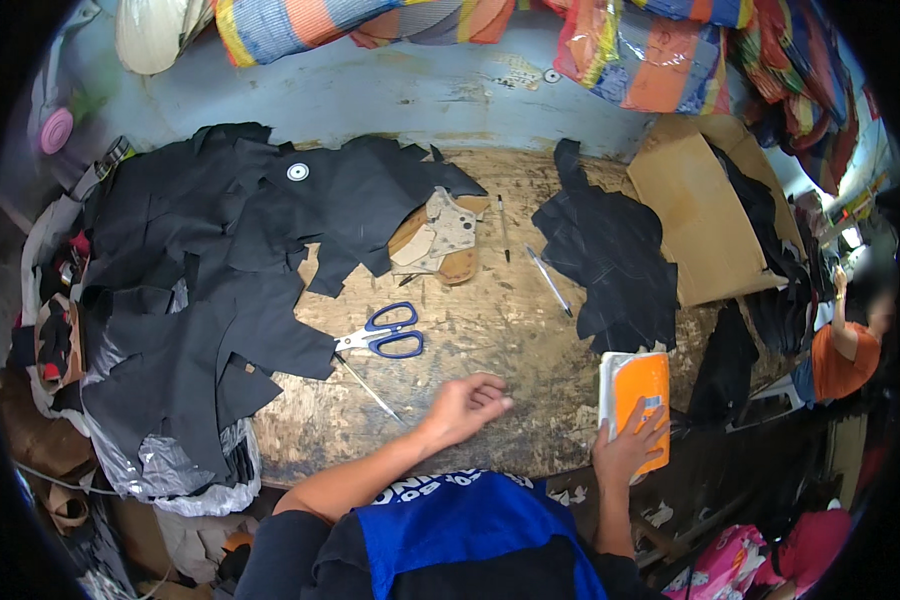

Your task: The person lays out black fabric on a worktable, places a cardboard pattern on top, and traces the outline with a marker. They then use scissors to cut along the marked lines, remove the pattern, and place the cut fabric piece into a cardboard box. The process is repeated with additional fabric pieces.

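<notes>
My left hand is above the near middle of the worn wooden table, its fingers curled loosely together with nothing visible in them. My right hand lies with spread fingers on the orange cover of a notebook, at the table's near right edge. Left of my left hand are blue-handled scissors, their blades partly under black cut pieces, and a thin white pen. Farther back lie a black pen, a white-and-blue pen and pale, spotted pattern templates.
Black material pieces cover the left side of the wooden table. Another black stack lies right of centre, beside an open cardboard box. Striped woven bags hang along the back. A person in orange is at far right.
</notes>
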